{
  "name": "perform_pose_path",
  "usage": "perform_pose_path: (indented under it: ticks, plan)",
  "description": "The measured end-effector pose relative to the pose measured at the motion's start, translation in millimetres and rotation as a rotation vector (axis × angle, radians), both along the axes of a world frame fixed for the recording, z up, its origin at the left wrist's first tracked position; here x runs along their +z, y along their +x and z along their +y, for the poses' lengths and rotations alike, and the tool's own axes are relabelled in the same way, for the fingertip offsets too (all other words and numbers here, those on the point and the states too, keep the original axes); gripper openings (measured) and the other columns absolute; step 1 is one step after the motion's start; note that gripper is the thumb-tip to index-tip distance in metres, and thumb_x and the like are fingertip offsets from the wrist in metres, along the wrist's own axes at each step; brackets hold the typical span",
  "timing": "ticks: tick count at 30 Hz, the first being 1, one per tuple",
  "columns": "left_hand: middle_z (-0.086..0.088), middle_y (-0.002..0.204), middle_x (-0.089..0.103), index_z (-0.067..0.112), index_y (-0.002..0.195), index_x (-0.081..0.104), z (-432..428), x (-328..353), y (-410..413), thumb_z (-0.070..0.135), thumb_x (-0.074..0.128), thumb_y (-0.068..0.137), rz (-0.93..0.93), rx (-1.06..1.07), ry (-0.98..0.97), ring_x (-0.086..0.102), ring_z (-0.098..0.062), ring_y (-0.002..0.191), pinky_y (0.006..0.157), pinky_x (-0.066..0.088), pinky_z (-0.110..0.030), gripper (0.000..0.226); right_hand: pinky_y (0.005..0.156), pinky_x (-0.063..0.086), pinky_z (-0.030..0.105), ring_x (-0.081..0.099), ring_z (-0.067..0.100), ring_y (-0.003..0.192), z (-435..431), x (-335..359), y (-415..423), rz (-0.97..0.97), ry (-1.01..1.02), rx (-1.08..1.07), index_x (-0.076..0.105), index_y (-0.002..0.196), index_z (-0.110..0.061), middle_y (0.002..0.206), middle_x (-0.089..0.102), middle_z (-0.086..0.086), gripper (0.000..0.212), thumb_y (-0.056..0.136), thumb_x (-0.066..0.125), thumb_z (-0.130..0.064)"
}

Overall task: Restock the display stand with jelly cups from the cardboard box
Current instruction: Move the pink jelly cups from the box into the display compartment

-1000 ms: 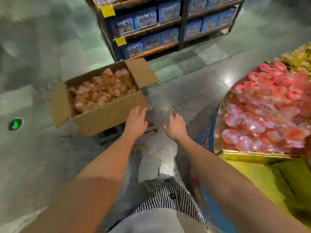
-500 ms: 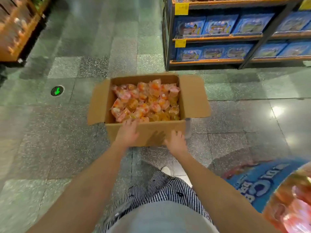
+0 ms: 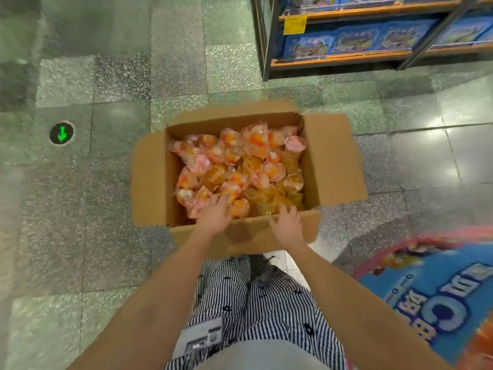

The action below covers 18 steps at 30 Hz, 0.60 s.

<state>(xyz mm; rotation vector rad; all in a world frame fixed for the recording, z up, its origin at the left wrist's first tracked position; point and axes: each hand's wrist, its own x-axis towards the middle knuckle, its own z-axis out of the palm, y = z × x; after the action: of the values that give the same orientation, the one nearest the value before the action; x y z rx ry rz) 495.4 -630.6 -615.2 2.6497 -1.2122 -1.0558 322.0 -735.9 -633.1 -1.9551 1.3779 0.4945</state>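
Jelly cups (image 3: 240, 166) lie heaped loose in the cardboard box (image 3: 333, 161), which sits open on the tiled floor right at the person's feet, flaps folded out. The display stand (image 3: 440, 303) shows only as a blue printed side with a red rim, low at the person's right, near the box but not touching it. From where I stand both hands are over the near end of the box. The left hand (image 3: 214, 214) lies palm down on the cups toward the near left, fingers spread and loose, not closed round anything. The right hand (image 3: 286, 222) hovers at the near wall with fingers splayed, tips just over the rim, holding nothing. So the step, as I read it, is gathering a load — and the way to do it well is to scoop with both hands together, cupping from two sides, rather than pinching one cup at a time. These cups look slick, light and tumbled at every angle, so a shallow grab would likely shed a few. Better to dig the fingers under a cluster, press the palms inward, and lift no more than they can cradle. The right flap stands between box and stand — I would carry the load over it, not drag through it.
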Motion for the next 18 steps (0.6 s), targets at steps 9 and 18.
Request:
perform_pose_path:
  ticks: [9, 18]
  plan:
    - [-0.011, 0.146, 0.031, 0.015, 0.150, 0.023, -40.0, -77.3, 64.6, 0.031, 0.046, 0.100, 0.044, -0.244, 0.102, 0.038, -0.034, 0.128, 0.097, 0.038, -0.040, 0.058, 0.099, 0.044, 0.049, 0.048, 0.043, 0.120, -32.8, -58.7, 87.9, 0.008, 0.000, -0.277, 0.027, 0.146, -0.010, 0.144, 0.031, 0.020, 0.066, 0.096, 0.052, -0.044]
    - [-0.011, 0.144, 0.034, 0.015, 0.141, 0.031, -54.7, -132.5, 70.9, 0.051, 0.047, 0.096, 0.064, -0.153, 0.066, 0.058, -0.031, 0.111, 0.081, 0.048, -0.038, 0.060, 0.091, 0.047, 0.043, 0.053, 0.041, 0.119, -61.0, -100.1, 144.2, -0.030, -0.055, -0.593, 0.011, 0.153, -0.015, 0.153, 0.019, 0.016, 0.089, 0.089, 0.063, -0.049]
